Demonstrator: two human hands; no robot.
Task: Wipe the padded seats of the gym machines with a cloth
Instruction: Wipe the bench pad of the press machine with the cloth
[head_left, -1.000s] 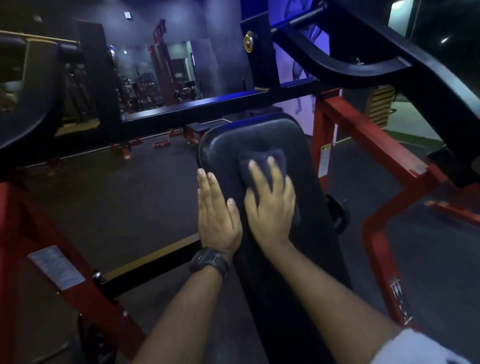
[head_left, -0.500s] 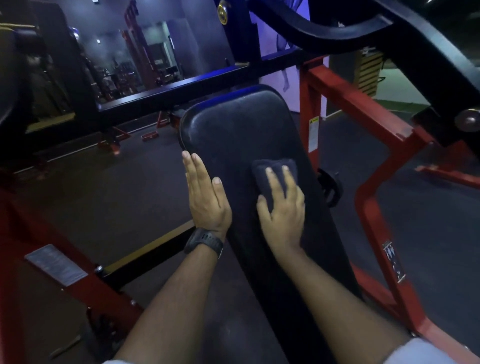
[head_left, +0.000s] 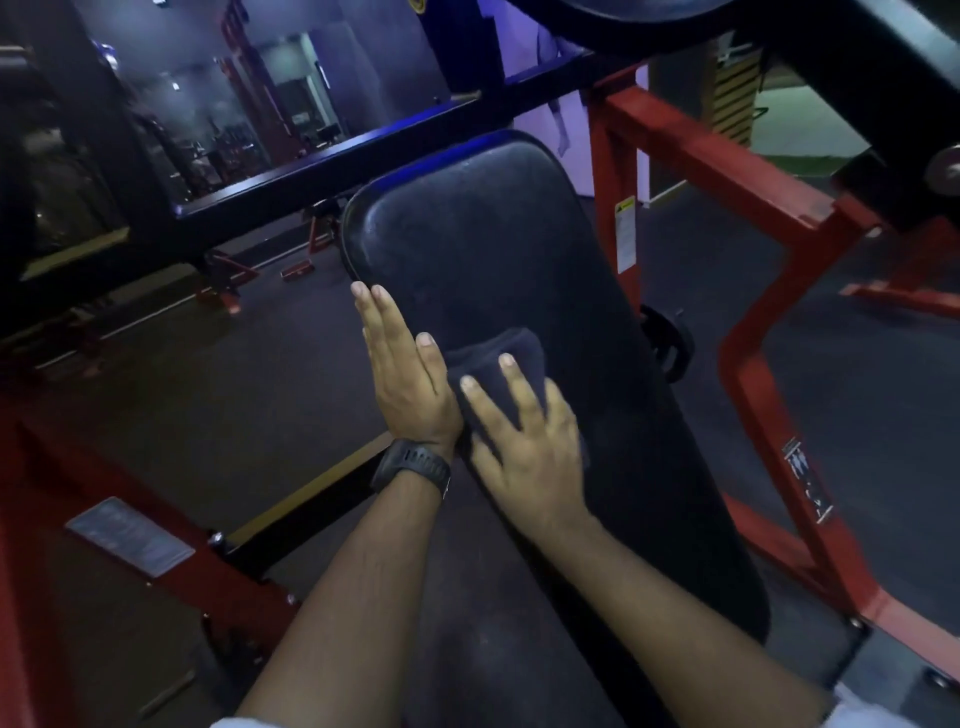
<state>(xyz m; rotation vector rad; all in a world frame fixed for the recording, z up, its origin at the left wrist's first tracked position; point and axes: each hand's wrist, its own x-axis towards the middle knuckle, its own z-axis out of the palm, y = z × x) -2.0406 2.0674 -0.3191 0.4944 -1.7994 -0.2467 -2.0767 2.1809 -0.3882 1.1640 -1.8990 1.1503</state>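
A: Log entry, from where I stand. Biggest item first?

B: Red steel frame (head_left: 696, 156) of the machine, tubes running L and R of the pad. Black crossbar (head_left: 363, 150) runs behind the pad's top end. Dark rubber floor (head_left: 182, 374) under all of it.

A: The pad itself?

B: Long black padded seat (head_left: 493, 249), tilted. Rounded top end is far from the person, lower end near them. Blue light catches the top edge.

A: Hands?

B: Both forearms bare, reaching in from the near side. The left hand (head_left: 410, 374) lies flat along the pad's L edge, approx. mid-length. Fingers straight and together, holding nothing. The right hand (head_left: 530, 447) is close against it; actual contact can't be confirmed. Palm down, fingers spread wide, pressing the cloth onto the pad. Flat press only, no curl round the fabric.

A: Cloth location?

B: Dark cloth (head_left: 514, 353), bunched, on the pad surface near the L edge, mid-length. Its far part sticks out past the fingertips, the rest is under the palm.

A: Small stuff?

B: Black wristwatch (head_left: 413, 467) on the L wrist. Black knob (head_left: 667, 338) at the pad's R side. Warning sticker (head_left: 626, 234) on the red post above it, text too small to read. Grey plate (head_left: 130, 535) on the red tube, lower L.
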